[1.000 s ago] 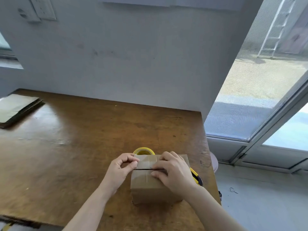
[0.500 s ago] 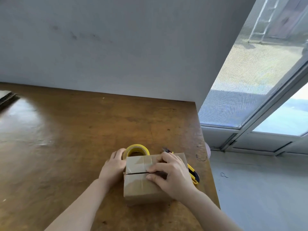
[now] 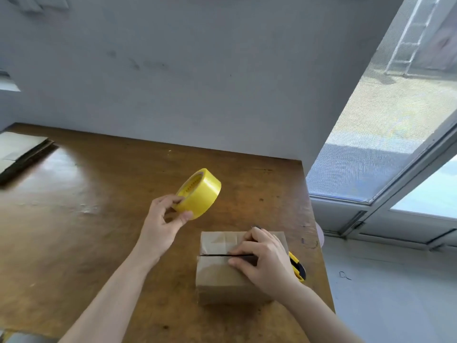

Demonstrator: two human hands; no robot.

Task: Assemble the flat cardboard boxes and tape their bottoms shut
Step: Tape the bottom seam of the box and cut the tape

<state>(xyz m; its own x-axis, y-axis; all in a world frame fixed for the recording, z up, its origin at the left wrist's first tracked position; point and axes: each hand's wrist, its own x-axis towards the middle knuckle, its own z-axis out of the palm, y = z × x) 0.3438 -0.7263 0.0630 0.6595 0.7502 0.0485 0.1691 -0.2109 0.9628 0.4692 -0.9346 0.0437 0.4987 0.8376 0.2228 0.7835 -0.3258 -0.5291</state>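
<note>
A small brown cardboard box stands on the wooden table near its right front corner, its two top flaps folded shut with a dark seam between them. My right hand lies flat on the flaps and presses them down over the seam. My left hand holds a yellow tape roll in the air, left of and above the box, pinched between thumb and fingers.
A yellow and black utility knife lies on the table just right of the box, close to the table's right edge. A stack of flat cardboard rests at the far left. A wall runs behind the table; a glass door is at right.
My left hand has taken the yellow tape roll from the table behind the box and lifted it up and to the left. My right hand stays pressed on the flaps.
</note>
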